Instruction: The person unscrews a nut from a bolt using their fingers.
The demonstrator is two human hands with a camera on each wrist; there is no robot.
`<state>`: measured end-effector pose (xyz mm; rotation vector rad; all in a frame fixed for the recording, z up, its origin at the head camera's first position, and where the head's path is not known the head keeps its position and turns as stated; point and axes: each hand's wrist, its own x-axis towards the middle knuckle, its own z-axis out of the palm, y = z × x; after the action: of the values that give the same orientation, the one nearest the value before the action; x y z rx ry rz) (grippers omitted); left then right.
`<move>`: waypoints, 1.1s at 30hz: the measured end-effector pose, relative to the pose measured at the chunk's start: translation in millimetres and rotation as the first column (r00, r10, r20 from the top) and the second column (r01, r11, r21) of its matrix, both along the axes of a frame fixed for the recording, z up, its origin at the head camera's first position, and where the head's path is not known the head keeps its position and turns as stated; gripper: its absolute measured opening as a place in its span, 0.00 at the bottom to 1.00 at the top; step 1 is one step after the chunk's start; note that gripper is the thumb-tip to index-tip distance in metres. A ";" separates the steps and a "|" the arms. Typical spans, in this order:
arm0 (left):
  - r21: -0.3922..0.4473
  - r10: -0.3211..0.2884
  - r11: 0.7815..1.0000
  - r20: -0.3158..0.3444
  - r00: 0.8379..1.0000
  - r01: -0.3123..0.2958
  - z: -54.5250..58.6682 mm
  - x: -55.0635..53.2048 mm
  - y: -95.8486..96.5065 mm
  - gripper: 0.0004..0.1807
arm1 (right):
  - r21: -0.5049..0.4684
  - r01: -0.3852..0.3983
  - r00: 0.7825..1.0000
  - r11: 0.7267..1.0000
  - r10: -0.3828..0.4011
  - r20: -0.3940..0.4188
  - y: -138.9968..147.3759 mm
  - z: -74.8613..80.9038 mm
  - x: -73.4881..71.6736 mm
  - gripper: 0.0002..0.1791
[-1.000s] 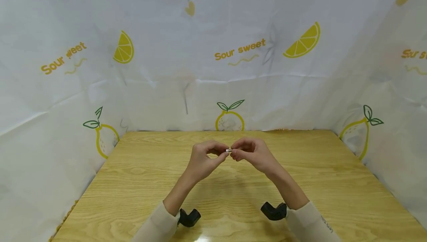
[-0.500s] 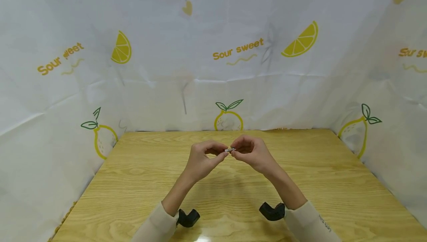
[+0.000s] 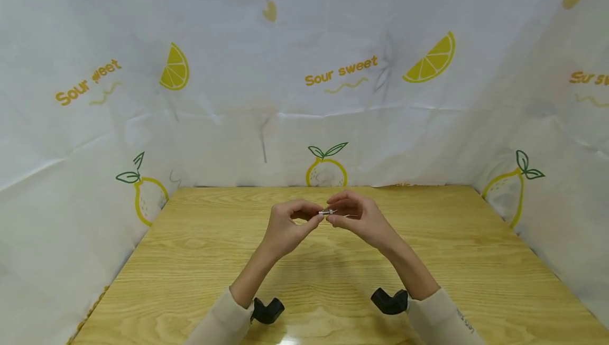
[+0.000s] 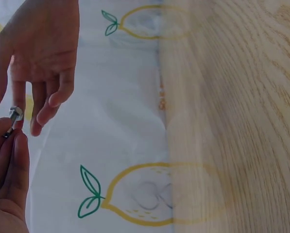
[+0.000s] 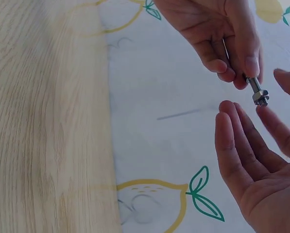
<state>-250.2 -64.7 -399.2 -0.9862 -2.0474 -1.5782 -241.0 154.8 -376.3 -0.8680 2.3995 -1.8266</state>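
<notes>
My left hand (image 3: 287,229) pinches a small metal bolt (image 5: 254,84) between thumb and fingers, above the table. A hex nut (image 5: 261,97) sits on the bolt near its free end, which points toward my right hand (image 3: 361,221). In the right wrist view, the right index fingertip (image 5: 264,112) is right at the bolt's end, and the thumb (image 5: 288,82) stands apart from the nut. The other right fingers are extended. From the left wrist view, the nut (image 4: 15,113) shows just beyond the left fingertips, which hide the bolt's other end.
Below the hands lies a wood-grain table (image 3: 314,292). White cloth (image 3: 228,139) printed with lemons stands around its back and sides. Black wrist mounts (image 3: 269,310) project inward from both cuffs, low over the table.
My right thumb and fingers have parted from the bolt's end, so more of the bolt and the nut shows. The left hand keeps its pinch and has barely moved.
</notes>
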 end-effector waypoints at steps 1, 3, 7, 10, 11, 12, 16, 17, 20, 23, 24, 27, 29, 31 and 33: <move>-0.001 0.000 1.000 -0.004 1.000 0.000 -0.3 -0.1 0.0 0.05 | 0.003 -0.002 1.000 1.000 0.002 0.021 0.5 0.4 -0.2 0.16; -0.006 -0.002 1.000 -0.017 1.000 0.002 -1.2 -0.3 0.4 0.04 | -0.005 -0.006 0.997 1.000 0.006 0.070 0.8 1.3 -0.5 0.16; -0.014 -0.011 1.000 -0.048 0.999 0.011 -3.3 -1.1 1.3 0.04 | -0.023 -0.013 0.990 1.000 0.016 0.139 0.5 2.3 -1.5 0.17; -0.017 -0.016 1.000 -0.057 0.998 0.015 -4.4 -1.3 1.8 0.04 | -0.036 -0.006 0.989 0.999 0.012 0.150 1.1 2.1 -1.5 0.16; -0.018 -0.016 1.000 -0.054 0.998 0.015 -4.4 -1.4 1.9 0.04 | -0.040 -0.002 0.989 0.999 0.008 0.147 1.4 1.7 -1.6 0.15; -0.018 -0.016 1.000 -0.052 0.999 0.015 -4.5 -1.5 2.0 0.04 | -0.043 0.002 0.990 0.999 0.004 0.142 1.7 1.4 -1.6 0.15; -0.024 -0.017 1.000 -0.037 0.999 0.016 -3.7 -1.2 1.5 0.04 | -0.064 0.004 0.993 0.998 0.004 0.118 1.9 0.2 -1.5 0.13; -0.025 -0.017 1.000 -0.033 0.999 0.016 -3.5 -1.1 1.3 0.04 | -0.068 0.006 0.994 0.998 0.002 0.113 1.6 0.2 -1.2 0.13; -0.025 -0.018 1.000 -0.019 1.000 0.018 -2.0 -0.2 0.5 0.04 | -0.074 0.010 0.995 0.997 -0.003 0.096 0.2 1.2 -0.4 0.12; -0.023 -0.019 1.000 -0.005 1.000 0.019 -0.7 0.1 -0.1 0.04 | -0.069 0.019 0.997 0.997 -0.013 0.075 -0.6 2.0 0.6 0.11; -0.021 -0.019 1.000 -0.001 1.000 0.019 -0.4 0.0 -0.4 0.04 | -0.067 0.020 0.998 0.998 -0.016 0.067 -0.7 2.1 0.9 0.11; -0.015 -0.023 1.000 0.012 1.000 0.023 0.4 0.4 -1.1 0.04 | -0.061 0.031 0.998 0.998 -0.028 0.049 -1.4 2.3 2.5 0.10; -0.009 -0.027 1.000 0.017 0.999 0.027 0.1 0.5 -1.7 0.04 | -0.060 0.040 0.999 0.997 -0.038 0.039 -2.2 2.1 3.6 0.10; -0.006 -0.031 1.000 0.021 0.999 0.031 0.7 1.1 -2.1 0.04 | -0.058 0.048 0.999 0.997 -0.047 0.025 -2.8 1.5 3.9 0.10; -0.005 -0.030 1.000 0.021 0.999 0.030 0.5 1.2 -2.6 0.04 | -0.052 0.049 0.999 0.997 -0.049 0.008 -3.1 0.8 3.5 0.09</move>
<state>-249.0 -67.3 -398.7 -1.0111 -2.0608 -1.6055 -237.4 151.6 -375.5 -0.8123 2.4008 -1.9140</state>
